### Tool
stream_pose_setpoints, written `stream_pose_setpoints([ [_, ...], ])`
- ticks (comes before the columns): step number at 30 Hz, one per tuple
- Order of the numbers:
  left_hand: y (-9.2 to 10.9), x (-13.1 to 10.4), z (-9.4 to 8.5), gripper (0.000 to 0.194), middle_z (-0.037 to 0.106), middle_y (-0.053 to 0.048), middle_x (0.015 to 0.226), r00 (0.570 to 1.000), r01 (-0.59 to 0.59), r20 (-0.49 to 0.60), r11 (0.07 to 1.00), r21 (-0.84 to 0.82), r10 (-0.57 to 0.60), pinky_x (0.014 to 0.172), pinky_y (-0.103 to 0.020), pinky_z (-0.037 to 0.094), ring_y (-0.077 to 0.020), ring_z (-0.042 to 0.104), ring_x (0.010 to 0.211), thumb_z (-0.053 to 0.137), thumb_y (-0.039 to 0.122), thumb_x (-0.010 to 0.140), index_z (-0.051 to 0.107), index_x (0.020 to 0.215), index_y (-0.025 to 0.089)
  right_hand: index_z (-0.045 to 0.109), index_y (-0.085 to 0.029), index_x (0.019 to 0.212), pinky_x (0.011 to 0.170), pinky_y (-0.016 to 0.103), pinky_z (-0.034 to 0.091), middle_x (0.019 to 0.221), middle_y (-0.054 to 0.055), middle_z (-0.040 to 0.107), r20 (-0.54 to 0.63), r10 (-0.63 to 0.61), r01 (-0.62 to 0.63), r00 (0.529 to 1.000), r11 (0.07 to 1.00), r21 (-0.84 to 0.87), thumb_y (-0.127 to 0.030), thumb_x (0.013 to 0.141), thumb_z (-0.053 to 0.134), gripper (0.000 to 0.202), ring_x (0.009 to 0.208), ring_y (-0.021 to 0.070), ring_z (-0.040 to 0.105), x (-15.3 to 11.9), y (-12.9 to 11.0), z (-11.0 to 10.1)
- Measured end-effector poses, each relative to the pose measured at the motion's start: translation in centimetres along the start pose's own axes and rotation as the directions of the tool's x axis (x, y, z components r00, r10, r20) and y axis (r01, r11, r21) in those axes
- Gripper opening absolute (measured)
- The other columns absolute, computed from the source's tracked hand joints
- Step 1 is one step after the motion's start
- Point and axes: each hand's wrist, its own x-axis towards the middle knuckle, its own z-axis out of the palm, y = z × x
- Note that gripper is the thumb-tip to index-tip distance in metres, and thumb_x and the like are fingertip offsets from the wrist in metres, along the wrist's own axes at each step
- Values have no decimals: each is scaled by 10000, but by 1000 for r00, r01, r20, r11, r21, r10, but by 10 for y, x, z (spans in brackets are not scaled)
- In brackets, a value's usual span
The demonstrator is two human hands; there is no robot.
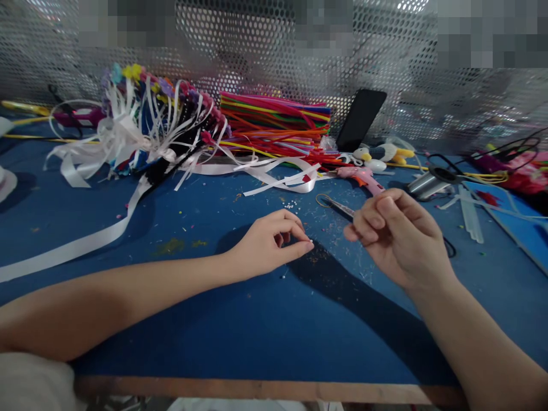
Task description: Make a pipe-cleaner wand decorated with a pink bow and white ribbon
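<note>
My left hand (280, 242) is low over the blue table, thumb and forefinger pinched at a tiny white speck, perhaps a bead, at their tips. Higher and to the right, my right hand (402, 237) has its fingers curled and its thumb pressed to the forefinger; anything between them is too small to make out. Small white beads (291, 205) lie just beyond my left hand. Metal scissors or tweezers (338, 206) lie partly hidden behind my right fingers. A pink glue gun (357, 176) rests behind them.
White ribbons (278, 174) and a ribboned flower bundle (149, 131) lie at the back left. Colourful pipe cleaners (274, 123) are piled behind. A dark phone (362, 119) leans on the mesh. A wire spool (432, 181) and glue sticks (470, 214) are at the right.
</note>
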Motion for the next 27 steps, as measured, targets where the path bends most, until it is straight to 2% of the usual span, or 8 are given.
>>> stream_pose_setpoints([
  [3, -1, 0, -1, 144, 610, -33, 968, 1000, 11, 7, 1000, 0, -11, 587, -223, 438, -44, 469, 593, 705, 297, 837, 715, 794, 160, 641, -236, 839, 505, 265, 378, 616, -44, 480, -188, -235, 190, 954, 954, -231, -303, 858, 713, 99, 537, 108, 439, 2, 0, -3],
  [5, -1, 0, -1, 142, 624, -34, 978, 1000, 12, 6, 1000, 9, -12, 591, -224, 440, -52, 479, 605, 695, 301, 846, 712, 811, 165, 694, -237, 884, 561, 299, 414, 689, -3, 588, -241, -417, 244, 876, 816, -524, -327, 870, 700, 91, 601, 134, 529, 0, 1, -6],
  [8, 1, 0, -2, 133, 661, -25, 946, 1000, 21, -7, 998, 57, -20, 650, -230, 457, -87, 548, 700, 662, 295, 872, 695, 830, 173, 732, -248, 952, 617, 334, 456, 758, 29, 668, -109, -602, 253, 791, 485, -837, -336, 909, 652, 126, 657, 170, 609, -4, -1, -11],
  [11, 3, 0, -1, 146, 680, -2, 844, 997, 78, -14, 994, 73, -77, 695, -232, 469, -110, 589, 753, 606, 303, 913, 677, 872, 182, 731, -252, 1007, 673, 345, 480, 773, 35, 674, 130, -603, 338, 787, 245, -909, -278, 950, 580, 163, 706, 186, 625, -8, -3, -12],
  [13, 4, 0, -1, 153, 681, 12, 799, 994, 106, -7, 992, 66, -106, 681, -228, 467, -105, 590, 717, 594, 309, 922, 675, 895, 183, 697, -265, 1108, 704, 340, 490, 800, 31, 660, 221, -507, 385, 833, 245, -890, -246, 979, 513, 226, 731, 180, 620, -10, -2, -11],
  [17, 6, 0, 0, 151, 680, 12, 764, 997, 74, 5, 992, 98, -74, 624, -223, 440, -99, 569, 660, 627, 300, 901, 703, 867, 175, 571, -257, 1269, 594, 279, 465, 812, 12, 625, 279, -288, 385, 916, 442, -810, -235, 994, 470, 293, 655, 141, 583, -14, 6, -7],
  [21, 6, -1, 0, 100, 646, 19, 704, 1000, 8, -27, 982, 188, -3, 582, -225, 394, -86, 496, 600, 687, 258, 861, 756, 847, 188, 528, -239, 1188, 592, 251, 483, 858, 19, 644, 312, -200, 370, 929, 534, -760, -231, 976, 512, 213, 681, 132, 626, -19, 11, -2],
  [27, 3, -2, 3, 79, 674, 5, 750, 999, -31, -36, 989, 145, 36, 602, -211, 419, -82, 557, 644, 741, 228, 827, 798, 878, 207, 504, -239, 1073, 620, 222, 496, 876, 16, 637, 285, -211, 354, 935, 511, -783, -220, 960, 540, 120, 731, 127, 658, -20, 12, -1],
])
